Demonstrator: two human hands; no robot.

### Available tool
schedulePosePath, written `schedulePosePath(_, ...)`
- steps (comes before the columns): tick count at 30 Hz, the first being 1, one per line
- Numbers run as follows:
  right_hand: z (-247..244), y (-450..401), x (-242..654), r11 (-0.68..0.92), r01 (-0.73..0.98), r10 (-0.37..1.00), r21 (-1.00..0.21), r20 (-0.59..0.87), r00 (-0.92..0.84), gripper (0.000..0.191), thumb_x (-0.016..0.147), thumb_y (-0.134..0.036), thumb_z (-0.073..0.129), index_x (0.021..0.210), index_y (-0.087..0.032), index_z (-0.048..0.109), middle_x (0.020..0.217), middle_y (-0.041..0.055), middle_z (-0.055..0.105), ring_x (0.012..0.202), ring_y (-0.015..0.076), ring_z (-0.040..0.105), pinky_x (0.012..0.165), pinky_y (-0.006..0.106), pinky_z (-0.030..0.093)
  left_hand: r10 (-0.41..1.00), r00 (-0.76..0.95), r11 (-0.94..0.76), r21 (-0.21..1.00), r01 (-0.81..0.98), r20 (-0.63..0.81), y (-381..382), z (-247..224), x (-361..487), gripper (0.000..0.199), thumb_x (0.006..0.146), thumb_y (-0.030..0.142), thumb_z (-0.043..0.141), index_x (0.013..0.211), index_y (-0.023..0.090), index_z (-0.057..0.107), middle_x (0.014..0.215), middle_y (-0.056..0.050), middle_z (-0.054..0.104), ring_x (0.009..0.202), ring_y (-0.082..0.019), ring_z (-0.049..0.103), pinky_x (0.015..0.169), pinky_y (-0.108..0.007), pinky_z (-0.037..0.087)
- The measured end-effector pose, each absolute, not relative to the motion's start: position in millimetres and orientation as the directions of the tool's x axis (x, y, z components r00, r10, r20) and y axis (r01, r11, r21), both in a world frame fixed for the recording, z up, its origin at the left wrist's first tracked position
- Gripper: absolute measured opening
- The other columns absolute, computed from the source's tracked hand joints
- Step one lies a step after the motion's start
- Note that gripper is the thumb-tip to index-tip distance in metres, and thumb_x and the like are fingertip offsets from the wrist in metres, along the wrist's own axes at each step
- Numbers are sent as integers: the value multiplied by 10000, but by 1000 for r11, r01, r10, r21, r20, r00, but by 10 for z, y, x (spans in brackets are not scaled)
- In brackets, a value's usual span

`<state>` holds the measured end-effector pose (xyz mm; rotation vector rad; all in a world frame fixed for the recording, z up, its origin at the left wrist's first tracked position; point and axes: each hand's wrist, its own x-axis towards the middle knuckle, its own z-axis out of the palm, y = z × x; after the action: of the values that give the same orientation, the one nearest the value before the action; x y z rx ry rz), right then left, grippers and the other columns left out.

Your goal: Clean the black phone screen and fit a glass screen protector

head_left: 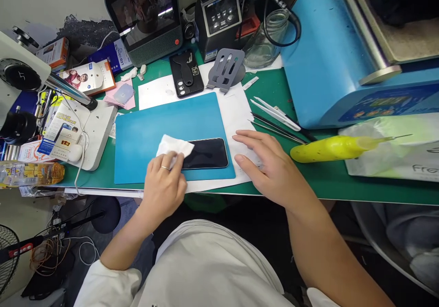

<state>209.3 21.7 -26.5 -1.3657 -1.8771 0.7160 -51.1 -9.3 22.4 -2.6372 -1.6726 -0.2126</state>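
Observation:
A phone [209,154] with a dark screen lies flat on a blue mat [164,113]. Over its left end, my left hand [164,183] presses a folded white tissue [175,146], fingers bent round it, a ring on one finger. Part of the phone's left end is hidden under the tissue and the hand. My right hand [265,167] is just right of the phone, above the white paper [236,119], with its fingers apart and nothing in them.
Behind the mat are a black phone case [187,74], a grey stand [226,69] and a glass jar [265,42]. Tweezers [277,131] and a yellow bottle with a needle tip [325,148] lie right. A microscope base [99,133] stands left, a blue machine [318,55] back right.

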Motion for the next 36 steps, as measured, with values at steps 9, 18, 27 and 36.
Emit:
schedulePosePath(9,-235,203,2091,272,603,961,-750,183,-206,384,1035,-440,497,1377,-300,601,1458,103,594,1366,342,539,1138,586,457,910,398,-409,98,907,116,9,185,-506,449,1015,158,379,1433,104,535,1465,-173,589,1342,-323,539,1181,-546,402)
schedulePosePath(18,-249,202,2087,293,604,955,-741,199,-219,368,1028,-417,522,1361,-282,603,1466,110,584,1375,341,526,1127,559,463,877,467,-479,109,871,114,-50,170,-403,481,976,165,409,1429,45,519,1443,-198,591,1338,-327,540,1196,-524,391)
schedulePosePath(27,-274,216,2079,330,598,944,-730,240,-228,363,1025,-381,535,1371,-289,592,1449,106,597,1362,337,543,1130,551,457,834,545,-551,167,818,82,-61,146,-296,494,1009,233,412,1485,128,493,1498,-158,574,1324,-312,539,1110,-479,439)
schedulePosePath(36,-264,213,2087,329,595,944,-733,236,-230,363,1024,-364,534,1375,-290,589,1457,101,591,1362,329,543,1121,534,470,828,554,-561,173,809,90,-124,162,-331,486,1011,207,407,1469,73,502,1486,-183,570,1315,-327,513,1112,-484,445)
